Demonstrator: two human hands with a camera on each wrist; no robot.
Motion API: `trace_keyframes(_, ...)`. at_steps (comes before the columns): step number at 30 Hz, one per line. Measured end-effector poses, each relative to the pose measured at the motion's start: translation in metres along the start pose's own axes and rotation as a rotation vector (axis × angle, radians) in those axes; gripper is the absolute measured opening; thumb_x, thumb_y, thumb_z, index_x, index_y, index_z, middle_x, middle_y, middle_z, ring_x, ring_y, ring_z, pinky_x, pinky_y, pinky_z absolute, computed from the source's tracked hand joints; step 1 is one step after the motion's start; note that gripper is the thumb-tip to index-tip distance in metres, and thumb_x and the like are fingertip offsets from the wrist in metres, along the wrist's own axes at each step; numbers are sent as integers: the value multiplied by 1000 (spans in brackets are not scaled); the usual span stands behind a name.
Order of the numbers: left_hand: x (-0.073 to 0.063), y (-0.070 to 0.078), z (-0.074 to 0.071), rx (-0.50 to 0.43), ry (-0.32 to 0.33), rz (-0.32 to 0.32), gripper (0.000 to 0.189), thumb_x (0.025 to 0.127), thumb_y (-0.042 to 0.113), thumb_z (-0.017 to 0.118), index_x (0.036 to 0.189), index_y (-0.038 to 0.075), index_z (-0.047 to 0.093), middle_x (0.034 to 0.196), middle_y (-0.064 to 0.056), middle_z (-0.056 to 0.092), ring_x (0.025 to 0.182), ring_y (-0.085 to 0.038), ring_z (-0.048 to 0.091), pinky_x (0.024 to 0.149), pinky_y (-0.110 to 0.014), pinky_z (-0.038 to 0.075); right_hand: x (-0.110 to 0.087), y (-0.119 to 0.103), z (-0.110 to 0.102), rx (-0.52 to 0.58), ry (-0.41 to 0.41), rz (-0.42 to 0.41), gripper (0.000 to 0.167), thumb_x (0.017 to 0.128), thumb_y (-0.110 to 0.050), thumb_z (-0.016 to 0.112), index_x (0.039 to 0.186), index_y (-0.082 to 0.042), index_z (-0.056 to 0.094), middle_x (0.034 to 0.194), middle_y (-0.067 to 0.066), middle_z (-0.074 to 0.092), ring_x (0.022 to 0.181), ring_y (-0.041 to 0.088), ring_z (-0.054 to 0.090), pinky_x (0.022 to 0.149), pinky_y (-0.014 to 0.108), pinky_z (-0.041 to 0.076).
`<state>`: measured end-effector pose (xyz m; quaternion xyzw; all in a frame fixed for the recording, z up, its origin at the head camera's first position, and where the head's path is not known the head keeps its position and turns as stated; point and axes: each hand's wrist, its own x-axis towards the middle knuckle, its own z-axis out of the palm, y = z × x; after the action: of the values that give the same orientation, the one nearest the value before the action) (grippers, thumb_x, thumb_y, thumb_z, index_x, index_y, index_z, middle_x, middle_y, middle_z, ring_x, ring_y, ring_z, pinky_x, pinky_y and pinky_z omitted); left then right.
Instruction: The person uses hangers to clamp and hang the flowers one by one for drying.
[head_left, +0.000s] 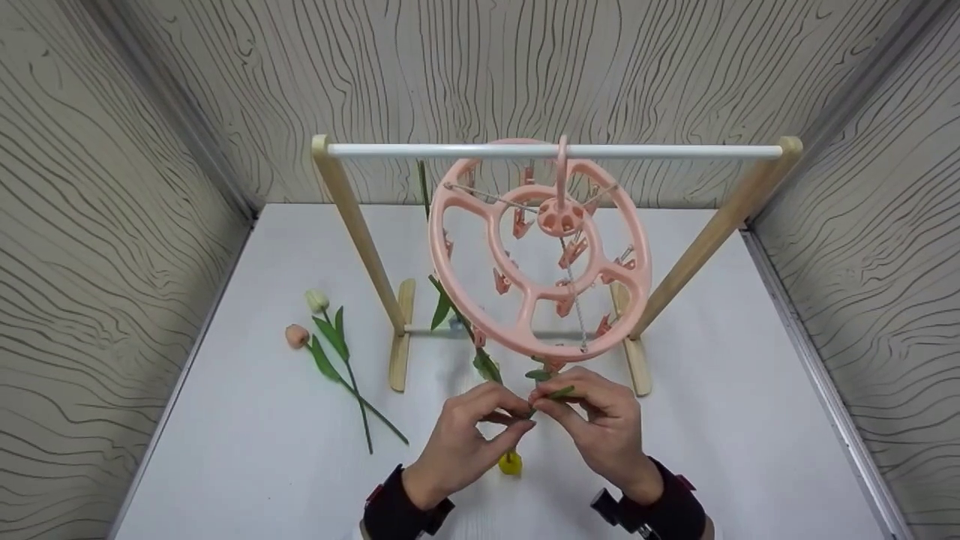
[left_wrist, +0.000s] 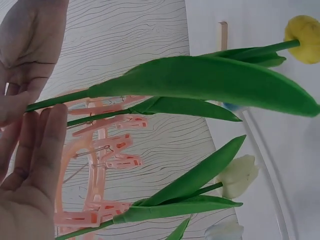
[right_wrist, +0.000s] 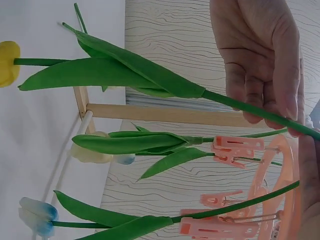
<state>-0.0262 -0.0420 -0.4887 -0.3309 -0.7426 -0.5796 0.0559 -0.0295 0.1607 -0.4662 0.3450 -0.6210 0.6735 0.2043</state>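
From my head, I see my left hand (head_left: pixel 465 431) and right hand (head_left: pixel 604 424) close together by the near rim of the pink hanger (head_left: pixel 561 217), thumb and fingers of each pinching the stem of the yellow tulip (head_left: pixel 510 463), whose bloom hangs below. A peach tulip (head_left: pixel 297 336) and a cream tulip (head_left: pixel 317 301) lie crossed on my left. At my left wrist, a white tulip (left_wrist: pixel 237 175) hangs near the yellow one. At my right wrist, a blue-and-white tulip (right_wrist: pixel 37 220) hangs beside a pink clip (right_wrist: pixel 217 227); my right hand is mostly cut off. I judge I'm positioning the stem for clipping; next calls for one hand steadying it while the other squeezes a clip open.
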Motion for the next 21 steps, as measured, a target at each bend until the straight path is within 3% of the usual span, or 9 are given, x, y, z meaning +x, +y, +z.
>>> trace_keyframes(12, 1, 2, 4, -39, 71, 38, 17, 95, -6, 78, 107, 6, 74, 99, -14, 76, 98, -10, 78, 78, -26, 70, -5, -4, -7, -73, -1, 5, 33, 81, 25, 78, 112, 12, 75, 107, 13, 80, 103, 9, 79, 88, 20, 67)
trace_keyframes(21, 1, 4, -1, -82, 109, 2, 17, 94, -9, 78, 104, 4, 74, 97, -14, 77, 95, -12, 79, 77, -30, 71, -20, 6, -45, -161, 108, 37, 38, 76, 34, 72, 108, 14, 74, 106, 5, 81, 101, 9, 79, 89, 17, 66)
